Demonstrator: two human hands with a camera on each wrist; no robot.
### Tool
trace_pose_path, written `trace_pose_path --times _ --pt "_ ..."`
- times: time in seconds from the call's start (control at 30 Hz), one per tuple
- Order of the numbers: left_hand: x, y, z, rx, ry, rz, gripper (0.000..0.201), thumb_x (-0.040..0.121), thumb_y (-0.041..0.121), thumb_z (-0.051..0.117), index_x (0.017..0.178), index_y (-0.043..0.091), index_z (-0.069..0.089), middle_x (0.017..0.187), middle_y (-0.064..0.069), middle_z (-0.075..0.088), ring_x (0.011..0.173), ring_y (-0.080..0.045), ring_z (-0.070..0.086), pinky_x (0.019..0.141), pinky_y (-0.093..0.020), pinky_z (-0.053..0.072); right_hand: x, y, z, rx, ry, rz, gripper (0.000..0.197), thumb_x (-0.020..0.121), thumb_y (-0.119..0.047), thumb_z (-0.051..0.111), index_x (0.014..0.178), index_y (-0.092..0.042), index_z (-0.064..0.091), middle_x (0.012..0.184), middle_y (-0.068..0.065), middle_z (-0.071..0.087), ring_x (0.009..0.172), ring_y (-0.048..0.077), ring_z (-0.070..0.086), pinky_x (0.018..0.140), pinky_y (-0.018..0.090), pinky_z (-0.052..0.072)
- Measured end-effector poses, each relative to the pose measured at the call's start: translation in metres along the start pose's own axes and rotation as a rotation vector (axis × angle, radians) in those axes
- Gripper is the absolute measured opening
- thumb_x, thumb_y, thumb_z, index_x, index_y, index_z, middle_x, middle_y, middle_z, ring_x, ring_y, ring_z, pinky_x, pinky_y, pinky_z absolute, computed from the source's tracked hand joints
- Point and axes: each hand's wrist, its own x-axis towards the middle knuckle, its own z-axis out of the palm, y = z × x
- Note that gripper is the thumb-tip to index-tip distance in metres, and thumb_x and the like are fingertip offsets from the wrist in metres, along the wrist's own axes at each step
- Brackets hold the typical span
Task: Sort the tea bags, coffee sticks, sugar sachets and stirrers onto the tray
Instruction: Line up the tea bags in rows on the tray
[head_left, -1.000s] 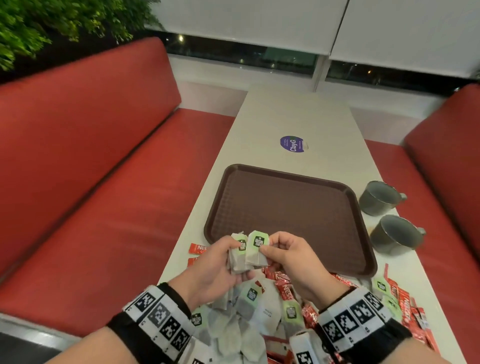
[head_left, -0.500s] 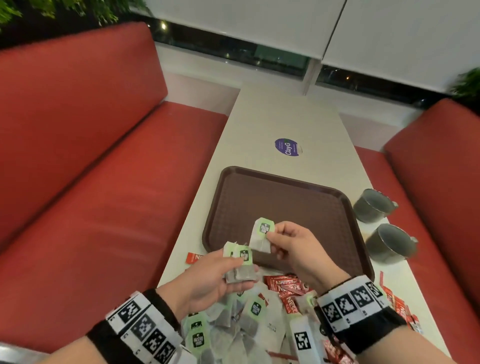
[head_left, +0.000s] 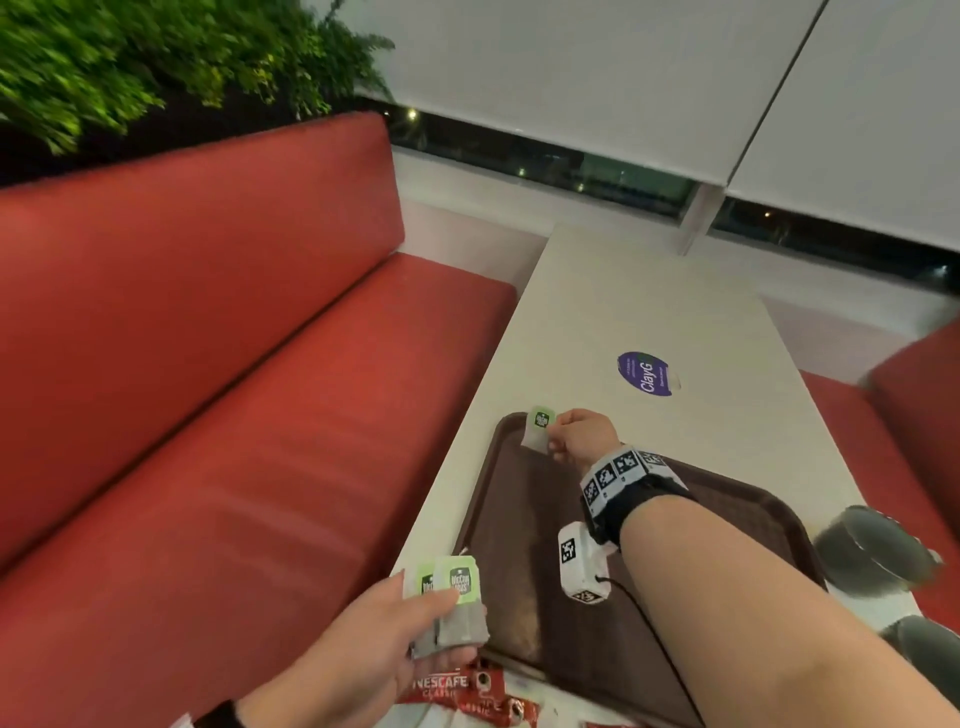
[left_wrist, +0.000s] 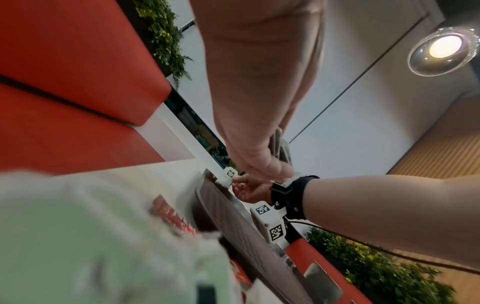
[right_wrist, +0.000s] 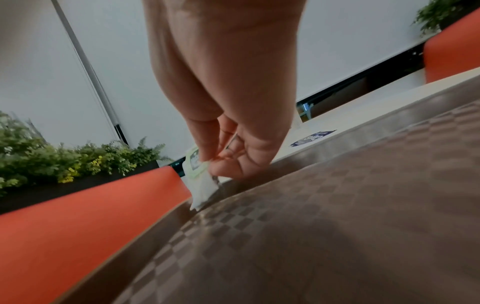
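Her right hand (head_left: 576, 435) pinches one green-tagged paper tea bag (head_left: 538, 430), its lower edge touching the brown textured plastic tray's (head_left: 524, 525) far-left corner. Her left hand (head_left: 363, 644) grips two more green-tagged tea bags (head_left: 457, 605) between thumb and fingers, near the tray's front-left edge.

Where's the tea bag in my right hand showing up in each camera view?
Head: tea bag upper middle, at the tray's far left corner.
Left wrist: small, centre, beside the right hand.
Right wrist: centre, hanging from the fingertips.
Shared landmark: the brown tray.
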Motion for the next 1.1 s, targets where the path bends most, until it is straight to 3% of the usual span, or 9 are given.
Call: trace_pose_path --times 0.23,0.37,0.47,0.7,0.8,0.87,0.93,1.0,1.1 --pt "0.015 0.015 -0.001 0.001 0.057 -0.003 0.015 0.093 0.001 0.052 0.103 0.005 0.062 0.088 -0.022 0.073 0.070 -0.027 0.072 0.058 -0.033 0.060 0.036 0.000 0.024 -0.041 0.006 0.049 0.030 0.090 0.007 0.053 0.065 -0.010 0.047 0.060 0.011 0.051 0.045 0.015 0.052 0.034 0.017 0.044" --pt "0.022 0.016 -0.003 0.008 0.051 -0.004 0.017 0.094 0.001 0.051 0.106 0.005 0.062 0.091 -0.022 0.073 0.074 -0.026 0.073 0.059 -0.031 0.059 0.053 0.009 0.033 -0.213 0.064 0.000 0.026 0.085 0.001 0.058 0.065 -0.014 0.049 0.068 0.014 0.062 0.061 0.026 0.063 0.065 0.036 0.059" --pt "0.027 0.017 -0.002 0.018 0.045 0.003 0.017 0.094 0.003 0.051 0.107 0.007 0.062 0.093 -0.020 0.073 0.079 -0.026 0.073 0.062 -0.031 0.059 0.065 0.017 0.034 -0.387 0.104 -0.084 0.022 0.080 -0.007 0.058 0.062 -0.018 0.051 0.086 0.016 0.071 0.085 0.033 0.068 0.081 0.046 0.057" --pt "0.035 0.018 0.001 0.021 0.040 0.005 0.020 0.093 0.004 0.054 0.112 0.006 0.061 0.098 -0.019 0.073 0.087 -0.028 0.072 0.062 -0.031 0.059 0.074 0.017 0.030 -0.462 0.125 -0.129 0.004 0.084 -0.009 0.056 0.086 -0.012 0.057 0.096 0.018 0.069 0.092 0.035 0.067 0.085 0.045 0.055" --pt "0.036 0.020 0.003 0.017 0.045 0.015 0.018 0.093 0.005 0.054 0.110 0.007 0.061 0.095 -0.016 0.074 0.085 -0.025 0.072 0.065 -0.031 0.060 0.071 0.017 0.021 -0.396 0.145 -0.108 0.026 0.082 -0.010 0.055 0.108 -0.011 0.058 0.102 0.016 0.068 0.094 0.033 0.067 0.085 0.043 0.056" --pt "0.037 0.023 0.005 0.011 0.042 0.030 0.017 0.093 0.006 0.054 0.109 0.007 0.061 0.094 -0.013 0.074 0.085 -0.024 0.072 0.065 -0.030 0.060 0.047 0.004 0.012 -0.322 0.154 -0.149 0.020 0.084 -0.010 0.054 0.103 -0.012 0.058 0.099 0.014 0.068 0.089 0.029 0.067 0.082 0.041 0.057" --pt "0.038 0.027 0.006 0.008 0.040 0.061 0.017 0.093 0.006 0.054 0.109 0.007 0.061 0.095 -0.012 0.075 0.086 -0.024 0.072 0.066 -0.030 0.059 0.004 -0.010 0.008 -0.132 0.011 -0.208 0.008 0.087 -0.007 0.055 0.089 -0.011 0.061 0.085 0.010 0.067 0.073 0.021 0.064 0.067 0.033 0.057" --pt "0.042 0.030 0.008 0.017 0.036 0.095 0.018 0.094 0.007 0.054 0.110 0.008 0.061 0.095 -0.008 0.075 0.087 -0.021 0.072 0.069 -0.029 0.059 -0.045 -0.019 0.004 -0.003 -0.306 -0.227 0.006 0.089 -0.007 0.061 0.084 -0.008 0.065 0.074 0.005 0.065 0.062 0.014 0.058 0.053 0.023 0.048" --pt "0.047 0.033 0.012 0.032 0.023 0.134 0.020 0.094 0.008 0.053 0.112 0.011 0.061 0.098 -0.005 0.075 0.089 -0.018 0.072 0.071 -0.028 0.059 -0.099 -0.017 0.000 -0.108 -0.625 -0.268 0.008 0.088 -0.015 0.065 0.087 -0.007 0.068 0.072 -0.002 0.068 0.061 0.007 0.059 0.052 0.018 0.044"
